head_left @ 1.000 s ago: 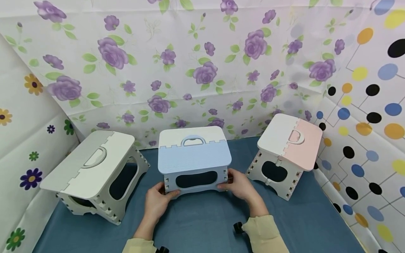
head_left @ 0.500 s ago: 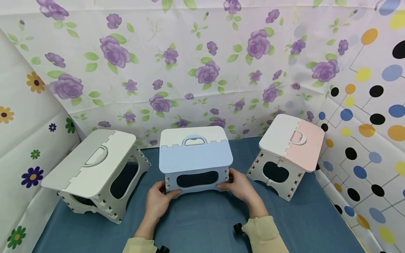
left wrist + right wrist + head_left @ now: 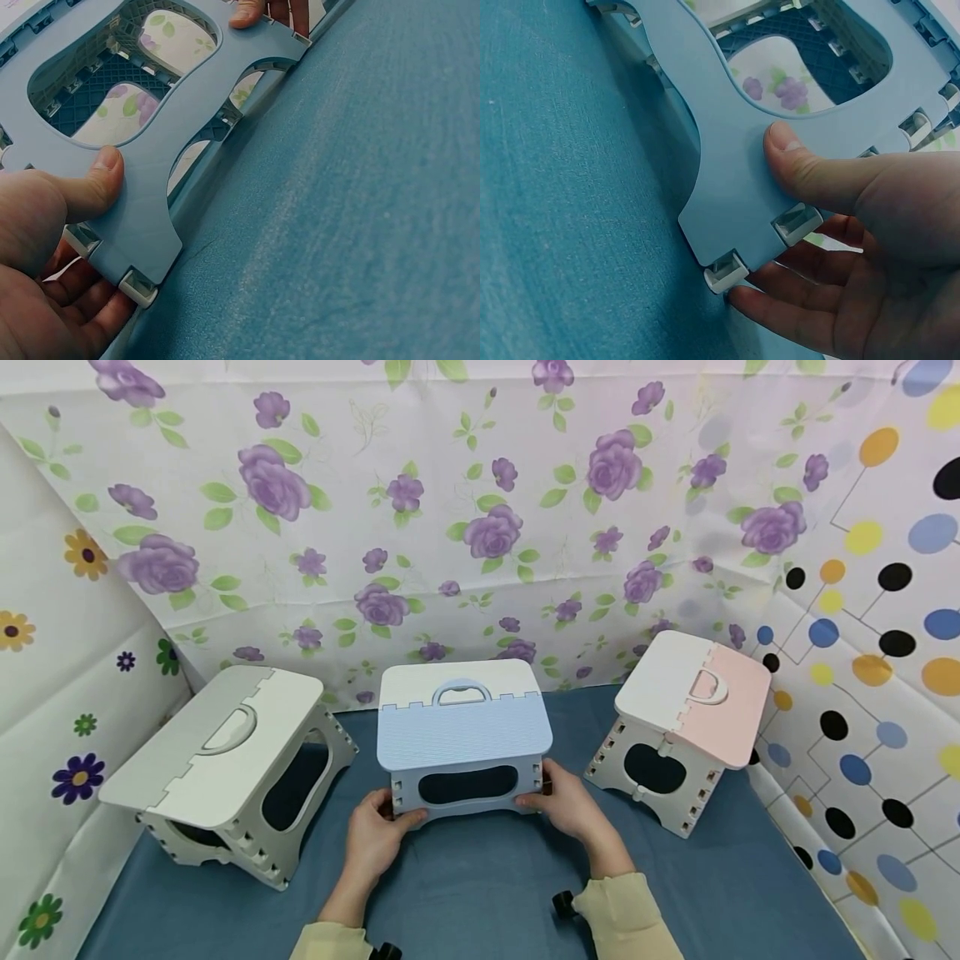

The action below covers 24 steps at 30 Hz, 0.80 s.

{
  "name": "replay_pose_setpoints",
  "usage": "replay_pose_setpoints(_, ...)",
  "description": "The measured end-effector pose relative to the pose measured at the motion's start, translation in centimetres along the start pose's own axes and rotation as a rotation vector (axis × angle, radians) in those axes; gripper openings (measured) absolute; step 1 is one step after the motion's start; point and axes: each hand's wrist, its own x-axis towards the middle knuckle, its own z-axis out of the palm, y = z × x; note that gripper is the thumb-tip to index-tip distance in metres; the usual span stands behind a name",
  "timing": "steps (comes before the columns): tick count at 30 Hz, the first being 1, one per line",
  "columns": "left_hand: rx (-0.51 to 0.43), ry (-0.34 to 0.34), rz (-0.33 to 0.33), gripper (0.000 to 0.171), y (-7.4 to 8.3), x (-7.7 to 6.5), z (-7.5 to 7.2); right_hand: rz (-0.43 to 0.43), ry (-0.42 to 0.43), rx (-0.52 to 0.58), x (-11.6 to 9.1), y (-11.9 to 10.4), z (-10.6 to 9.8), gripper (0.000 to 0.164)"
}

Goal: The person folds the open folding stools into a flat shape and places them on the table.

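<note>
A blue and white folding step stool (image 3: 463, 731) stands unfolded and upright at the middle of the table, its blue carry handle on top. My left hand (image 3: 372, 835) grips its lower left corner, thumb (image 3: 105, 176) on the front panel and fingers curled round the side. At the lower right corner my right hand (image 3: 567, 803) does the same, its thumb (image 3: 791, 154) flat on the blue panel (image 3: 731, 180). In the left wrist view the panel's foot (image 3: 154, 259) is right at the tablecloth. Fingers behind the side panels are partly hidden in the head view.
A grey and white folding stool (image 3: 225, 752) stands angled on the left. A pink and white one (image 3: 686, 702) stands angled on the right. Blue cloth (image 3: 465, 885) covers the table. A flowered curtain (image 3: 315, 527) closes off the back, with patterned sheets on both sides.
The head view has shifted slightly, so everything sits a little further right. Both hands keep their grip on the blue and white stool, which stays in place.
</note>
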Motion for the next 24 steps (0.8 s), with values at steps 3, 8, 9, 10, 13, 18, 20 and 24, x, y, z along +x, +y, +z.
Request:
replay_pose_setpoints(3,-0.007,-0.004,-0.002,0.039,0.04,-0.03,-0.02,0.0,0.002,0.001,0.03,0.07,0.04,0.051)
replay_pose_setpoints(8,-0.023,-0.012,-0.009,0.038,0.01,-0.08,0.05,0.004,-0.001,0.012,0.0,0.15,-0.01,0.051)
replay_pose_setpoints(9,-0.026,-0.014,-0.01,0.038,-0.01,-0.08,0.07,0.004,-0.002,0.013,-0.02,0.16,-0.03,0.051)
replay_pose_setpoints(10,-0.027,-0.015,-0.01,0.038,-0.02,-0.08,0.09,0.003,-0.001,0.013,-0.03,0.15,-0.04,0.051)
replay_pose_setpoints(13,-0.024,-0.017,-0.011,0.039,-0.04,-0.09,0.12,0.005,-0.001,0.013,-0.04,0.21,-0.05,0.052)
replay_pose_setpoints(18,-0.018,-0.015,-0.01,0.038,-0.07,-0.1,0.06,0.005,-0.004,0.008,-0.01,0.29,-0.03,0.051)
replay_pose_setpoints(20,-0.016,-0.013,-0.008,0.038,-0.09,-0.11,0.04,0.002,-0.004,0.003,-0.01,0.32,-0.01,0.049)
replay_pose_setpoints(24,-0.014,-0.008,-0.002,0.037,-0.14,-0.11,0.0,0.001,0.004,-0.001,-0.01,0.32,0.02,0.041)
